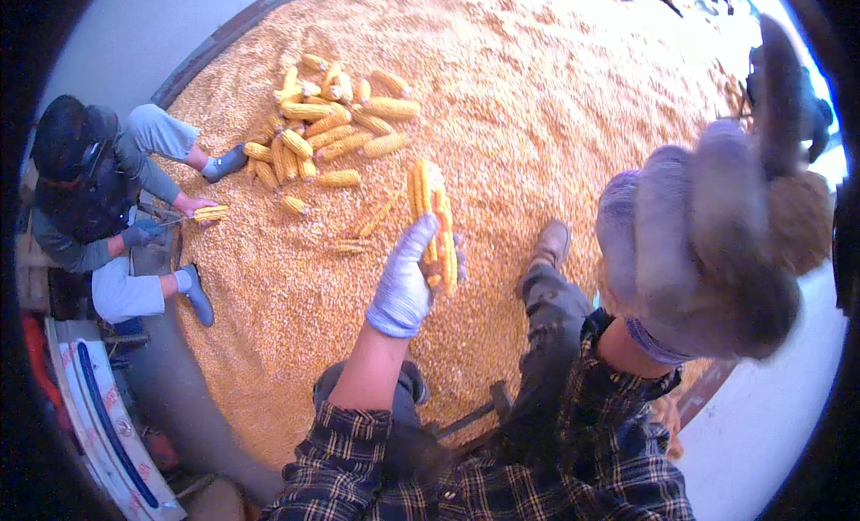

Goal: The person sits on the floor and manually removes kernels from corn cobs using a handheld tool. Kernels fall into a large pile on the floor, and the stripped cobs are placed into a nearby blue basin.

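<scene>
My left hand (402, 279), in a pale knit glove, grips a corn cob (432, 215) upright over the kernels. Some rows of its kernels are stripped, and others still stand. My right hand (678, 245) is raised close to the camera at the right, gloved and blurred, its fingers curled. A dark, blurred object (779, 97) rises from that fist, and a brown rounded shape (799, 218) shows beside it; what they are is unclear. Below and around my hands spreads a thick layer of loose corn kernels (295, 319).
A heap of whole corn cobs (329, 134) lies ahead to the left. Thin corn pieces (349, 247) rest nearer. At the left a seated person (87, 192) holds another cob (211, 213) and a thin tool. My shoe (554, 244) stands on the kernels. A dark bar (470, 417) lies between my legs.
</scene>
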{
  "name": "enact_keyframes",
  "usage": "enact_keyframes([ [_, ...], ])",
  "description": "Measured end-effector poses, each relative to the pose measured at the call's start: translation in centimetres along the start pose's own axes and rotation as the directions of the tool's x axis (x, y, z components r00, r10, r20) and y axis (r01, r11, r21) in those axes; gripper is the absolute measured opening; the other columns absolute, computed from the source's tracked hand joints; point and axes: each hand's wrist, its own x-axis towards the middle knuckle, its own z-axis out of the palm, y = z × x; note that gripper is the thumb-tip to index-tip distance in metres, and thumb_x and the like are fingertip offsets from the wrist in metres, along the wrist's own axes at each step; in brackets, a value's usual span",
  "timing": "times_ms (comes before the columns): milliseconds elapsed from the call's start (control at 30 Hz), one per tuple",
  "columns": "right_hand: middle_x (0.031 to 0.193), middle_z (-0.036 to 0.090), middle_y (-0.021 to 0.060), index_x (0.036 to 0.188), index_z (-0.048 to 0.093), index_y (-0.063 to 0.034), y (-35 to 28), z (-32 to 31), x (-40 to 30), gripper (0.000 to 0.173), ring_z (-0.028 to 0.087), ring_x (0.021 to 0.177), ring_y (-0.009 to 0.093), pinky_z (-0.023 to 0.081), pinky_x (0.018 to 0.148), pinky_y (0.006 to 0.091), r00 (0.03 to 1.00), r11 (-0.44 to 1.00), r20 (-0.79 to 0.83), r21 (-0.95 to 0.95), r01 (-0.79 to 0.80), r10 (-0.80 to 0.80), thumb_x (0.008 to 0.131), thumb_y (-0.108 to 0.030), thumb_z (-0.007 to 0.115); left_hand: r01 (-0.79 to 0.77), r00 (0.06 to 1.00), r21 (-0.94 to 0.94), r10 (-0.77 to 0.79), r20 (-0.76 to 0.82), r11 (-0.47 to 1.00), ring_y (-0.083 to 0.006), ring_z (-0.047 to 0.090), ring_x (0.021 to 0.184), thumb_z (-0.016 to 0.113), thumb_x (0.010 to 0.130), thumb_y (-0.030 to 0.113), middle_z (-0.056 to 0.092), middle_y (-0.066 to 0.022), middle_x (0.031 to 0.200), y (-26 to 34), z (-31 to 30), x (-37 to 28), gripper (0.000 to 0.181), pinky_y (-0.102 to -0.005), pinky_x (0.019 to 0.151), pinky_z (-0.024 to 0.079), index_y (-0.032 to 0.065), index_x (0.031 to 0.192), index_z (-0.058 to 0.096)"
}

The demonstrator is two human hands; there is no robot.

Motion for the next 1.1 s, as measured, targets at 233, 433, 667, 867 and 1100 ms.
enact_keyframes([
  [233, 0.089, 0.061, 0.008, 0.118, 0.05, -0.0032, 5.1, -2.1, 1.7, 0.038, 0.056, 0.068, 0.018, 0.047, 0.059, 0.0317, 0.841, 0.911, -0.414, 0.36, -0.201, 0.349, 0.09, -0.028, 0.054, 0.024, 0.998, -0.116, -0.018, 0.057, 0.993, -0.0237, 0.063, 0.074, 0.059, 0.086, 0.039, 0.063, -0.0106, 0.087, 1.2, -0.5, -0.1, 0.039, -0.0372, 0.064, 0.055, 0.0036, 0.104, 0.056],
  [433, 0.072, 0.055, 0.0044, 0.101, 0.055, -0.0062, 9.9, -1.3, -0.5, 0.027, 0.051, 0.054, 0.012, 0.042, 0.047, 0.0239, 0.633, 0.801, -0.494, 0.419, -0.427, 0.596, 0.085, -0.027, 0.059, 0.11, 0.976, -0.166, -0.074, 0.206, 0.98, -0.0231, 0.063, 0.083, 0.058, 0.087, 0.033, 0.062, -0.0109, 0.097, 2.0, 0.2, -0.7, 0.04, -0.0377, 0.071, 0.055, 0.0034, 0.113, 0.051],
  [667, 0.066, 0.052, -0.0017, 0.098, 0.054, -0.0048, 11.1, -0.1, -3.1, 0.026, 0.045, 0.049, 0.007, 0.035, 0.042, 0.0211, 0.676, 0.75, -0.464, -0.035, -0.66, 0.573, 0.081, -0.021, 0.064, 0.052, 0.972, 0.045, -0.061, 0.227, 0.998, -0.0204, 0.063, 0.082, 0.059, 0.085, 0.032, 0.062, -0.0092, 0.098, 2.0, 0.3, -0.3, 0.041, -0.0344, 0.07, 0.054, 0.006, 0.116, 0.051],
  [867, 0.086, 0.058, 0.0023, 0.117, 0.05, 0.0025, 10.7, -1.3, -1.7, 0.05, 0.054, 0.064, 0.009, 0.044, 0.057, 0.0223, 0.617, 0.663, -0.294, 0.085, -0.744, 0.73, 0.076, -0.017, 0.07, 0.146, 0.96, -0.021, -0.137, 0.243, 0.989, -0.0168, 0.062, 0.072, 0.057, 0.086, 0.036, 0.063, -0.0082, 0.091, 1.6, -0.1, -0.3, 0.043, -0.0297, 0.058, 0.053, 0.0044, 0.115, 0.052],
  [1100, 0.092, 0.061, 0.0016, 0.128, 0.042, -0.0004, 12.5, -3.4, -1.6, 0.059, 0.054, 0.068, 0.008, 0.042, 0.055, 0.021, 0.67, 0.674, -0.095, 0.007, -0.739, 0.736, 0.076, -0.009, 0.068, 0.202, 0.937, 0.04, -0.205, 0.282, 0.979, -0.0166, 0.061, 0.064, 0.059, 0.084, 0.045, 0.063, -0.0079, 0.09, 1.6, 0.3, -0.8, 0.049, -0.0304, 0.053, 0.052, 0.0067, 0.114, 0.055],
])
